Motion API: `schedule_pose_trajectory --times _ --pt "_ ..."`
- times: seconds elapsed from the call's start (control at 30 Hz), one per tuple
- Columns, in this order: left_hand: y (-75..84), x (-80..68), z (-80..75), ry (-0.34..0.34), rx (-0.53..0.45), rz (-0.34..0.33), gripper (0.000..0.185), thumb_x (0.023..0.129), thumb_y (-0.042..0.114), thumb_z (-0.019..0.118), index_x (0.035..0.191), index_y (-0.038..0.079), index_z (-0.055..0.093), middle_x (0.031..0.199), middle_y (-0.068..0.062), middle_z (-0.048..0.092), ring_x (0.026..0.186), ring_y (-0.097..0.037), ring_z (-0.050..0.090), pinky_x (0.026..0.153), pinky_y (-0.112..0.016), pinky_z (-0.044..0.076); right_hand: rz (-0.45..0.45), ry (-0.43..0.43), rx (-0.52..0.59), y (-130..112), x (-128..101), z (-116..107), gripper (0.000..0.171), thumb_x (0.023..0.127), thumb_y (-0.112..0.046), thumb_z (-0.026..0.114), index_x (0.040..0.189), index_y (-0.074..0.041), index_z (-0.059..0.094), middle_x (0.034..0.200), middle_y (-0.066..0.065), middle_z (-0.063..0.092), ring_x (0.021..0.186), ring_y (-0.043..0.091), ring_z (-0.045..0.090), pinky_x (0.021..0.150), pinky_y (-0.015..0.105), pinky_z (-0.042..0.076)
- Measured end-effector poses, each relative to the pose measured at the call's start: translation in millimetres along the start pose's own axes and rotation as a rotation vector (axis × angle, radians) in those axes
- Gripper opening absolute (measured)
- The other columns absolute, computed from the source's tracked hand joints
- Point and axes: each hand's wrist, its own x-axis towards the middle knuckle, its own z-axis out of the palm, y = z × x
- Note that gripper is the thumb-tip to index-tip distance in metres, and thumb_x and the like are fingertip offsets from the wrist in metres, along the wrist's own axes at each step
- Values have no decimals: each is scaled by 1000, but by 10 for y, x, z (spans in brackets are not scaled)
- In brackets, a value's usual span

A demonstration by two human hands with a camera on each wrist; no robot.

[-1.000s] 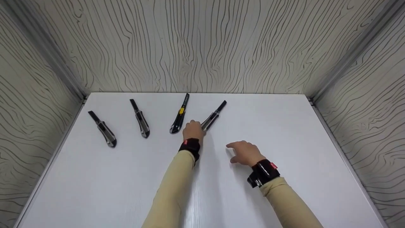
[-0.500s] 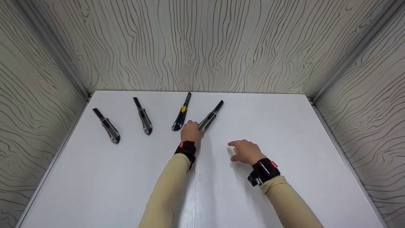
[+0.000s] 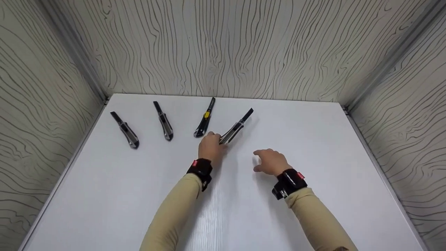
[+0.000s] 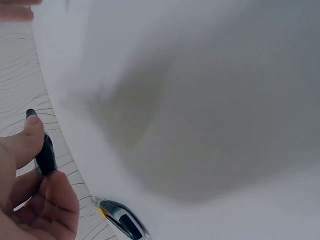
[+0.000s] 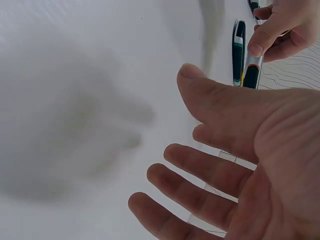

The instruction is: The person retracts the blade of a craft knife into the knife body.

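Four utility knives lie in a row at the back of the white table (image 3: 139, 195). My left hand (image 3: 210, 147) grips the handle end of the rightmost one, a black and silver knife (image 3: 238, 127), which points away to the right. In the left wrist view my thumb and a finger (image 4: 30, 200) pinch that dark knife (image 4: 46, 156). My right hand (image 3: 271, 162) hovers open above the table, just right of the left hand, holding nothing. The right wrist view shows its open palm (image 5: 240, 165), with the left hand (image 5: 285, 25) on the knife (image 5: 251, 75) beyond.
Left of the held knife lie a black knife with a yellow slider (image 3: 205, 120), a grey and black knife (image 3: 164, 122) and a further one (image 3: 127, 131) at far left. Wood-grain walls (image 3: 223, 45) close the table at the back and both sides.
My left hand has drawn slightly back toward me with the knife's handle in its grip. The head view has shifted a little. The right hand has hardly moved.
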Motion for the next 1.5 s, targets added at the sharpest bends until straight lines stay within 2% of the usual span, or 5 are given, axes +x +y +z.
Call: schedule_pose_trajectory --times 0.47,0.93,1.1,1.37,1.5 --pt "84 -396 5 -23 -127 33 34 81 31 79 105 9 72 91 -2 60 76 -15 53 67 -30 47 42 96 12 -34 125 -8 49 87 -30 71 126 -1 61 114 18 69 102 38 65 83 53 54" --pt "65 -710 83 62 -216 102 34 79 32 80 106 13 72 88 2 60 74 -10 54 65 -25 46 79 198 125 -90 212 19 52 98 -47 50 111 0 67 97 18 71 80 31 66 66 44 53" --pt "71 -775 98 75 -219 124 38 80 33 79 110 12 71 90 1 60 75 -11 55 65 -24 47 98 182 328 -96 235 18 48 99 -47 47 97 -4 68 85 10 67 69 21 58 58 31 44" --pt "97 -840 157 130 -206 149 38 78 34 80 108 12 71 89 2 58 74 -10 55 65 -23 48 190 148 848 -161 254 58 43 100 -34 52 110 6 64 99 17 71 91 30 68 66 26 58" --pt "114 -865 172 138 -204 143 39 78 33 80 109 12 70 91 2 59 75 -10 56 66 -24 49 200 152 973 -185 266 94 38 100 -29 54 110 7 61 93 13 69 88 26 68 68 29 60"
